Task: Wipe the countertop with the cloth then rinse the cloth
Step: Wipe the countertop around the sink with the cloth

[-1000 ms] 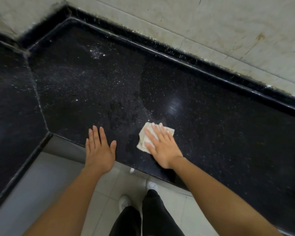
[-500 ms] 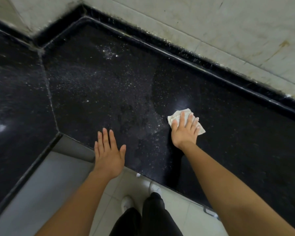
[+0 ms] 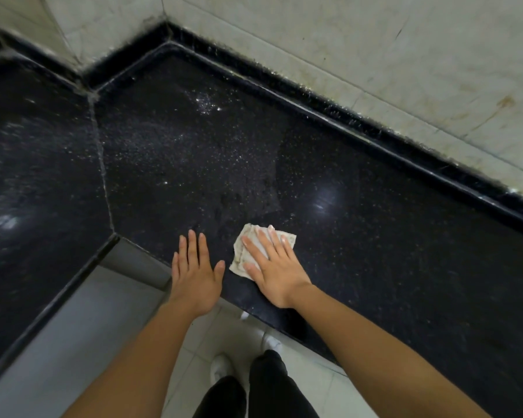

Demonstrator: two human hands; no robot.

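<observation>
The right hand (image 3: 274, 267) is pressing down flat with fingers spread. The left hand (image 3: 194, 271) is lying open beside it, palm down, fingers together and thumb out. Both bare forearms are reaching forward.

Much of the cloth (image 3: 242, 254) is hidden under the right hand (image 3: 277, 271); only its left strip and far corner show. Palm contact can't be seen. Left hand (image 3: 194, 274) covers the countertop's (image 3: 375, 251) front edge beneath it; whether it rests there or hovers is unclear. Countertop cut off at left, right and bottom frame edges. Both forearms run out the bottom edge. White shoes (image 3: 221, 366) mostly hidden by dark trousers (image 3: 266, 390). Left counter section is motion-blurred. Wall tiles (image 3: 375, 40) cropped at top.
</observation>
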